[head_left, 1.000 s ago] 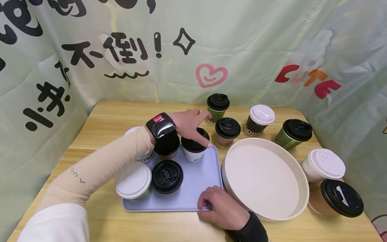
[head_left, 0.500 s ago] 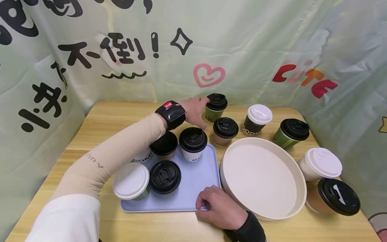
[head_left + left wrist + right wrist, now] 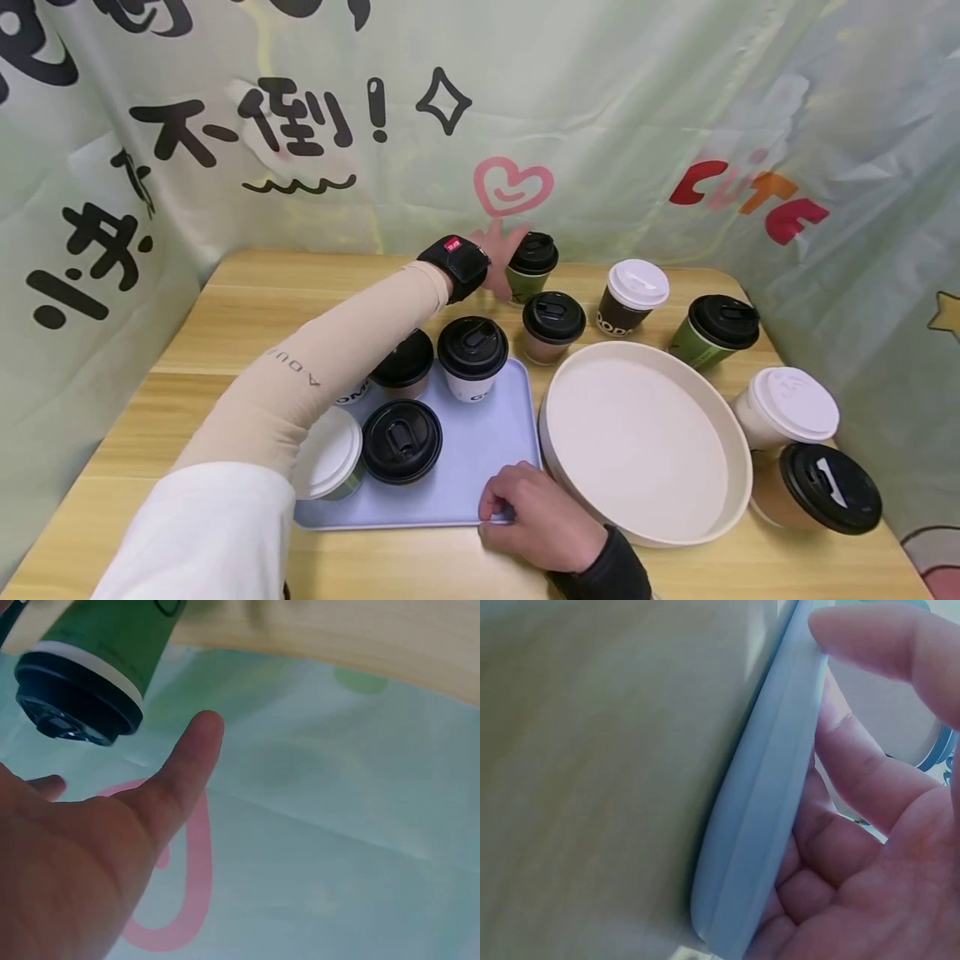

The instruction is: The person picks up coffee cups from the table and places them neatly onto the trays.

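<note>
My left hand (image 3: 497,254) reaches to the back of the table, fingers spread beside a green paper coffee cup (image 3: 527,286) with a black lid. In the left wrist view that cup (image 3: 112,645) stands apart from the extended thumb; whether other fingers touch it is unclear. My right hand (image 3: 540,517) pinches the near rim of a blue tray (image 3: 487,467), its fingers curled at the edge in the right wrist view. On the tray stand several lidded cups, among them a white-lidded cup (image 3: 330,454) and a black-lidded white cup (image 3: 472,358). My left arm partly hides some.
A round cream tray (image 3: 637,442) sits right of the blue one. Around it stand a brown cup (image 3: 552,329), a white-lidded black cup (image 3: 633,296), a green cup (image 3: 712,333), a white cup (image 3: 787,404) and a tan cup (image 3: 813,487). A printed curtain hangs behind.
My left hand has moved away from above the tray, back and to the right, up to the green cup. The right hand has stayed at the tray's rim.
</note>
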`<state>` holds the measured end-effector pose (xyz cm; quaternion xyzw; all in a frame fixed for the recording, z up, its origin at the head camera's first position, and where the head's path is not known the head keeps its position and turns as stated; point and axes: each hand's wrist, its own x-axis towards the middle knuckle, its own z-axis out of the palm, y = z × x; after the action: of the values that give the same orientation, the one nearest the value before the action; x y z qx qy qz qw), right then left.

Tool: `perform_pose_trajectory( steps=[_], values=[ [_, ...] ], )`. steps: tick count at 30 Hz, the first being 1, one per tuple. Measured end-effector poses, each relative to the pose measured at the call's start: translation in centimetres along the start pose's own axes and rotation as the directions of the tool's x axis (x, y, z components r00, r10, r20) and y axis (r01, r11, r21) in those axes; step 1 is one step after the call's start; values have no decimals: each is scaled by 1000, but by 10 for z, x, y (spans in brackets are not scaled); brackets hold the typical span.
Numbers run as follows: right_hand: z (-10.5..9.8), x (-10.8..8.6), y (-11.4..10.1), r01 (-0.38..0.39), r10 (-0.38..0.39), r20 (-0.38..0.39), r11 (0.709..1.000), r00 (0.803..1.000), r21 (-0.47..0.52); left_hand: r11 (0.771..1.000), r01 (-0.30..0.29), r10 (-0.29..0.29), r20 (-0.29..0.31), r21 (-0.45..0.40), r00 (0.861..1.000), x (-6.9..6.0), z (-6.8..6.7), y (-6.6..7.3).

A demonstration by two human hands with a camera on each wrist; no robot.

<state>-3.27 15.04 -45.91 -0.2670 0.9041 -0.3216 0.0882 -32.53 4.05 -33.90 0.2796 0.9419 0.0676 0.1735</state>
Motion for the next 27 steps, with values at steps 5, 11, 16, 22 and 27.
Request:
perform_pose_trajectory(
  steps=[5, 11, 16, 22, 27],
  values=[
    [2, 0, -1, 10, -10, -10, 1000, 1000, 0, 1000, 11, -11, 36, 9, 999, 13, 0, 2],
    [-1, 0, -2, -5, 5, 0, 1000, 1000, 1, 1000, -4, 3, 61, 17, 998, 16, 2, 8],
    [-3, 1, -2, -31, 31, 27, 999, 999, 10, 1000, -8, 8, 6, 5, 1000, 16, 4, 13],
    [-1, 0, -2, -26, 26, 20, 1000, 999, -2, 999, -47, 47, 15, -15, 999, 16, 7, 15],
    [-1, 0, -2, -32, 32, 20, 999, 999, 0, 996, -79, 81, 44, -52, 996, 16, 9, 13]
  ],
)
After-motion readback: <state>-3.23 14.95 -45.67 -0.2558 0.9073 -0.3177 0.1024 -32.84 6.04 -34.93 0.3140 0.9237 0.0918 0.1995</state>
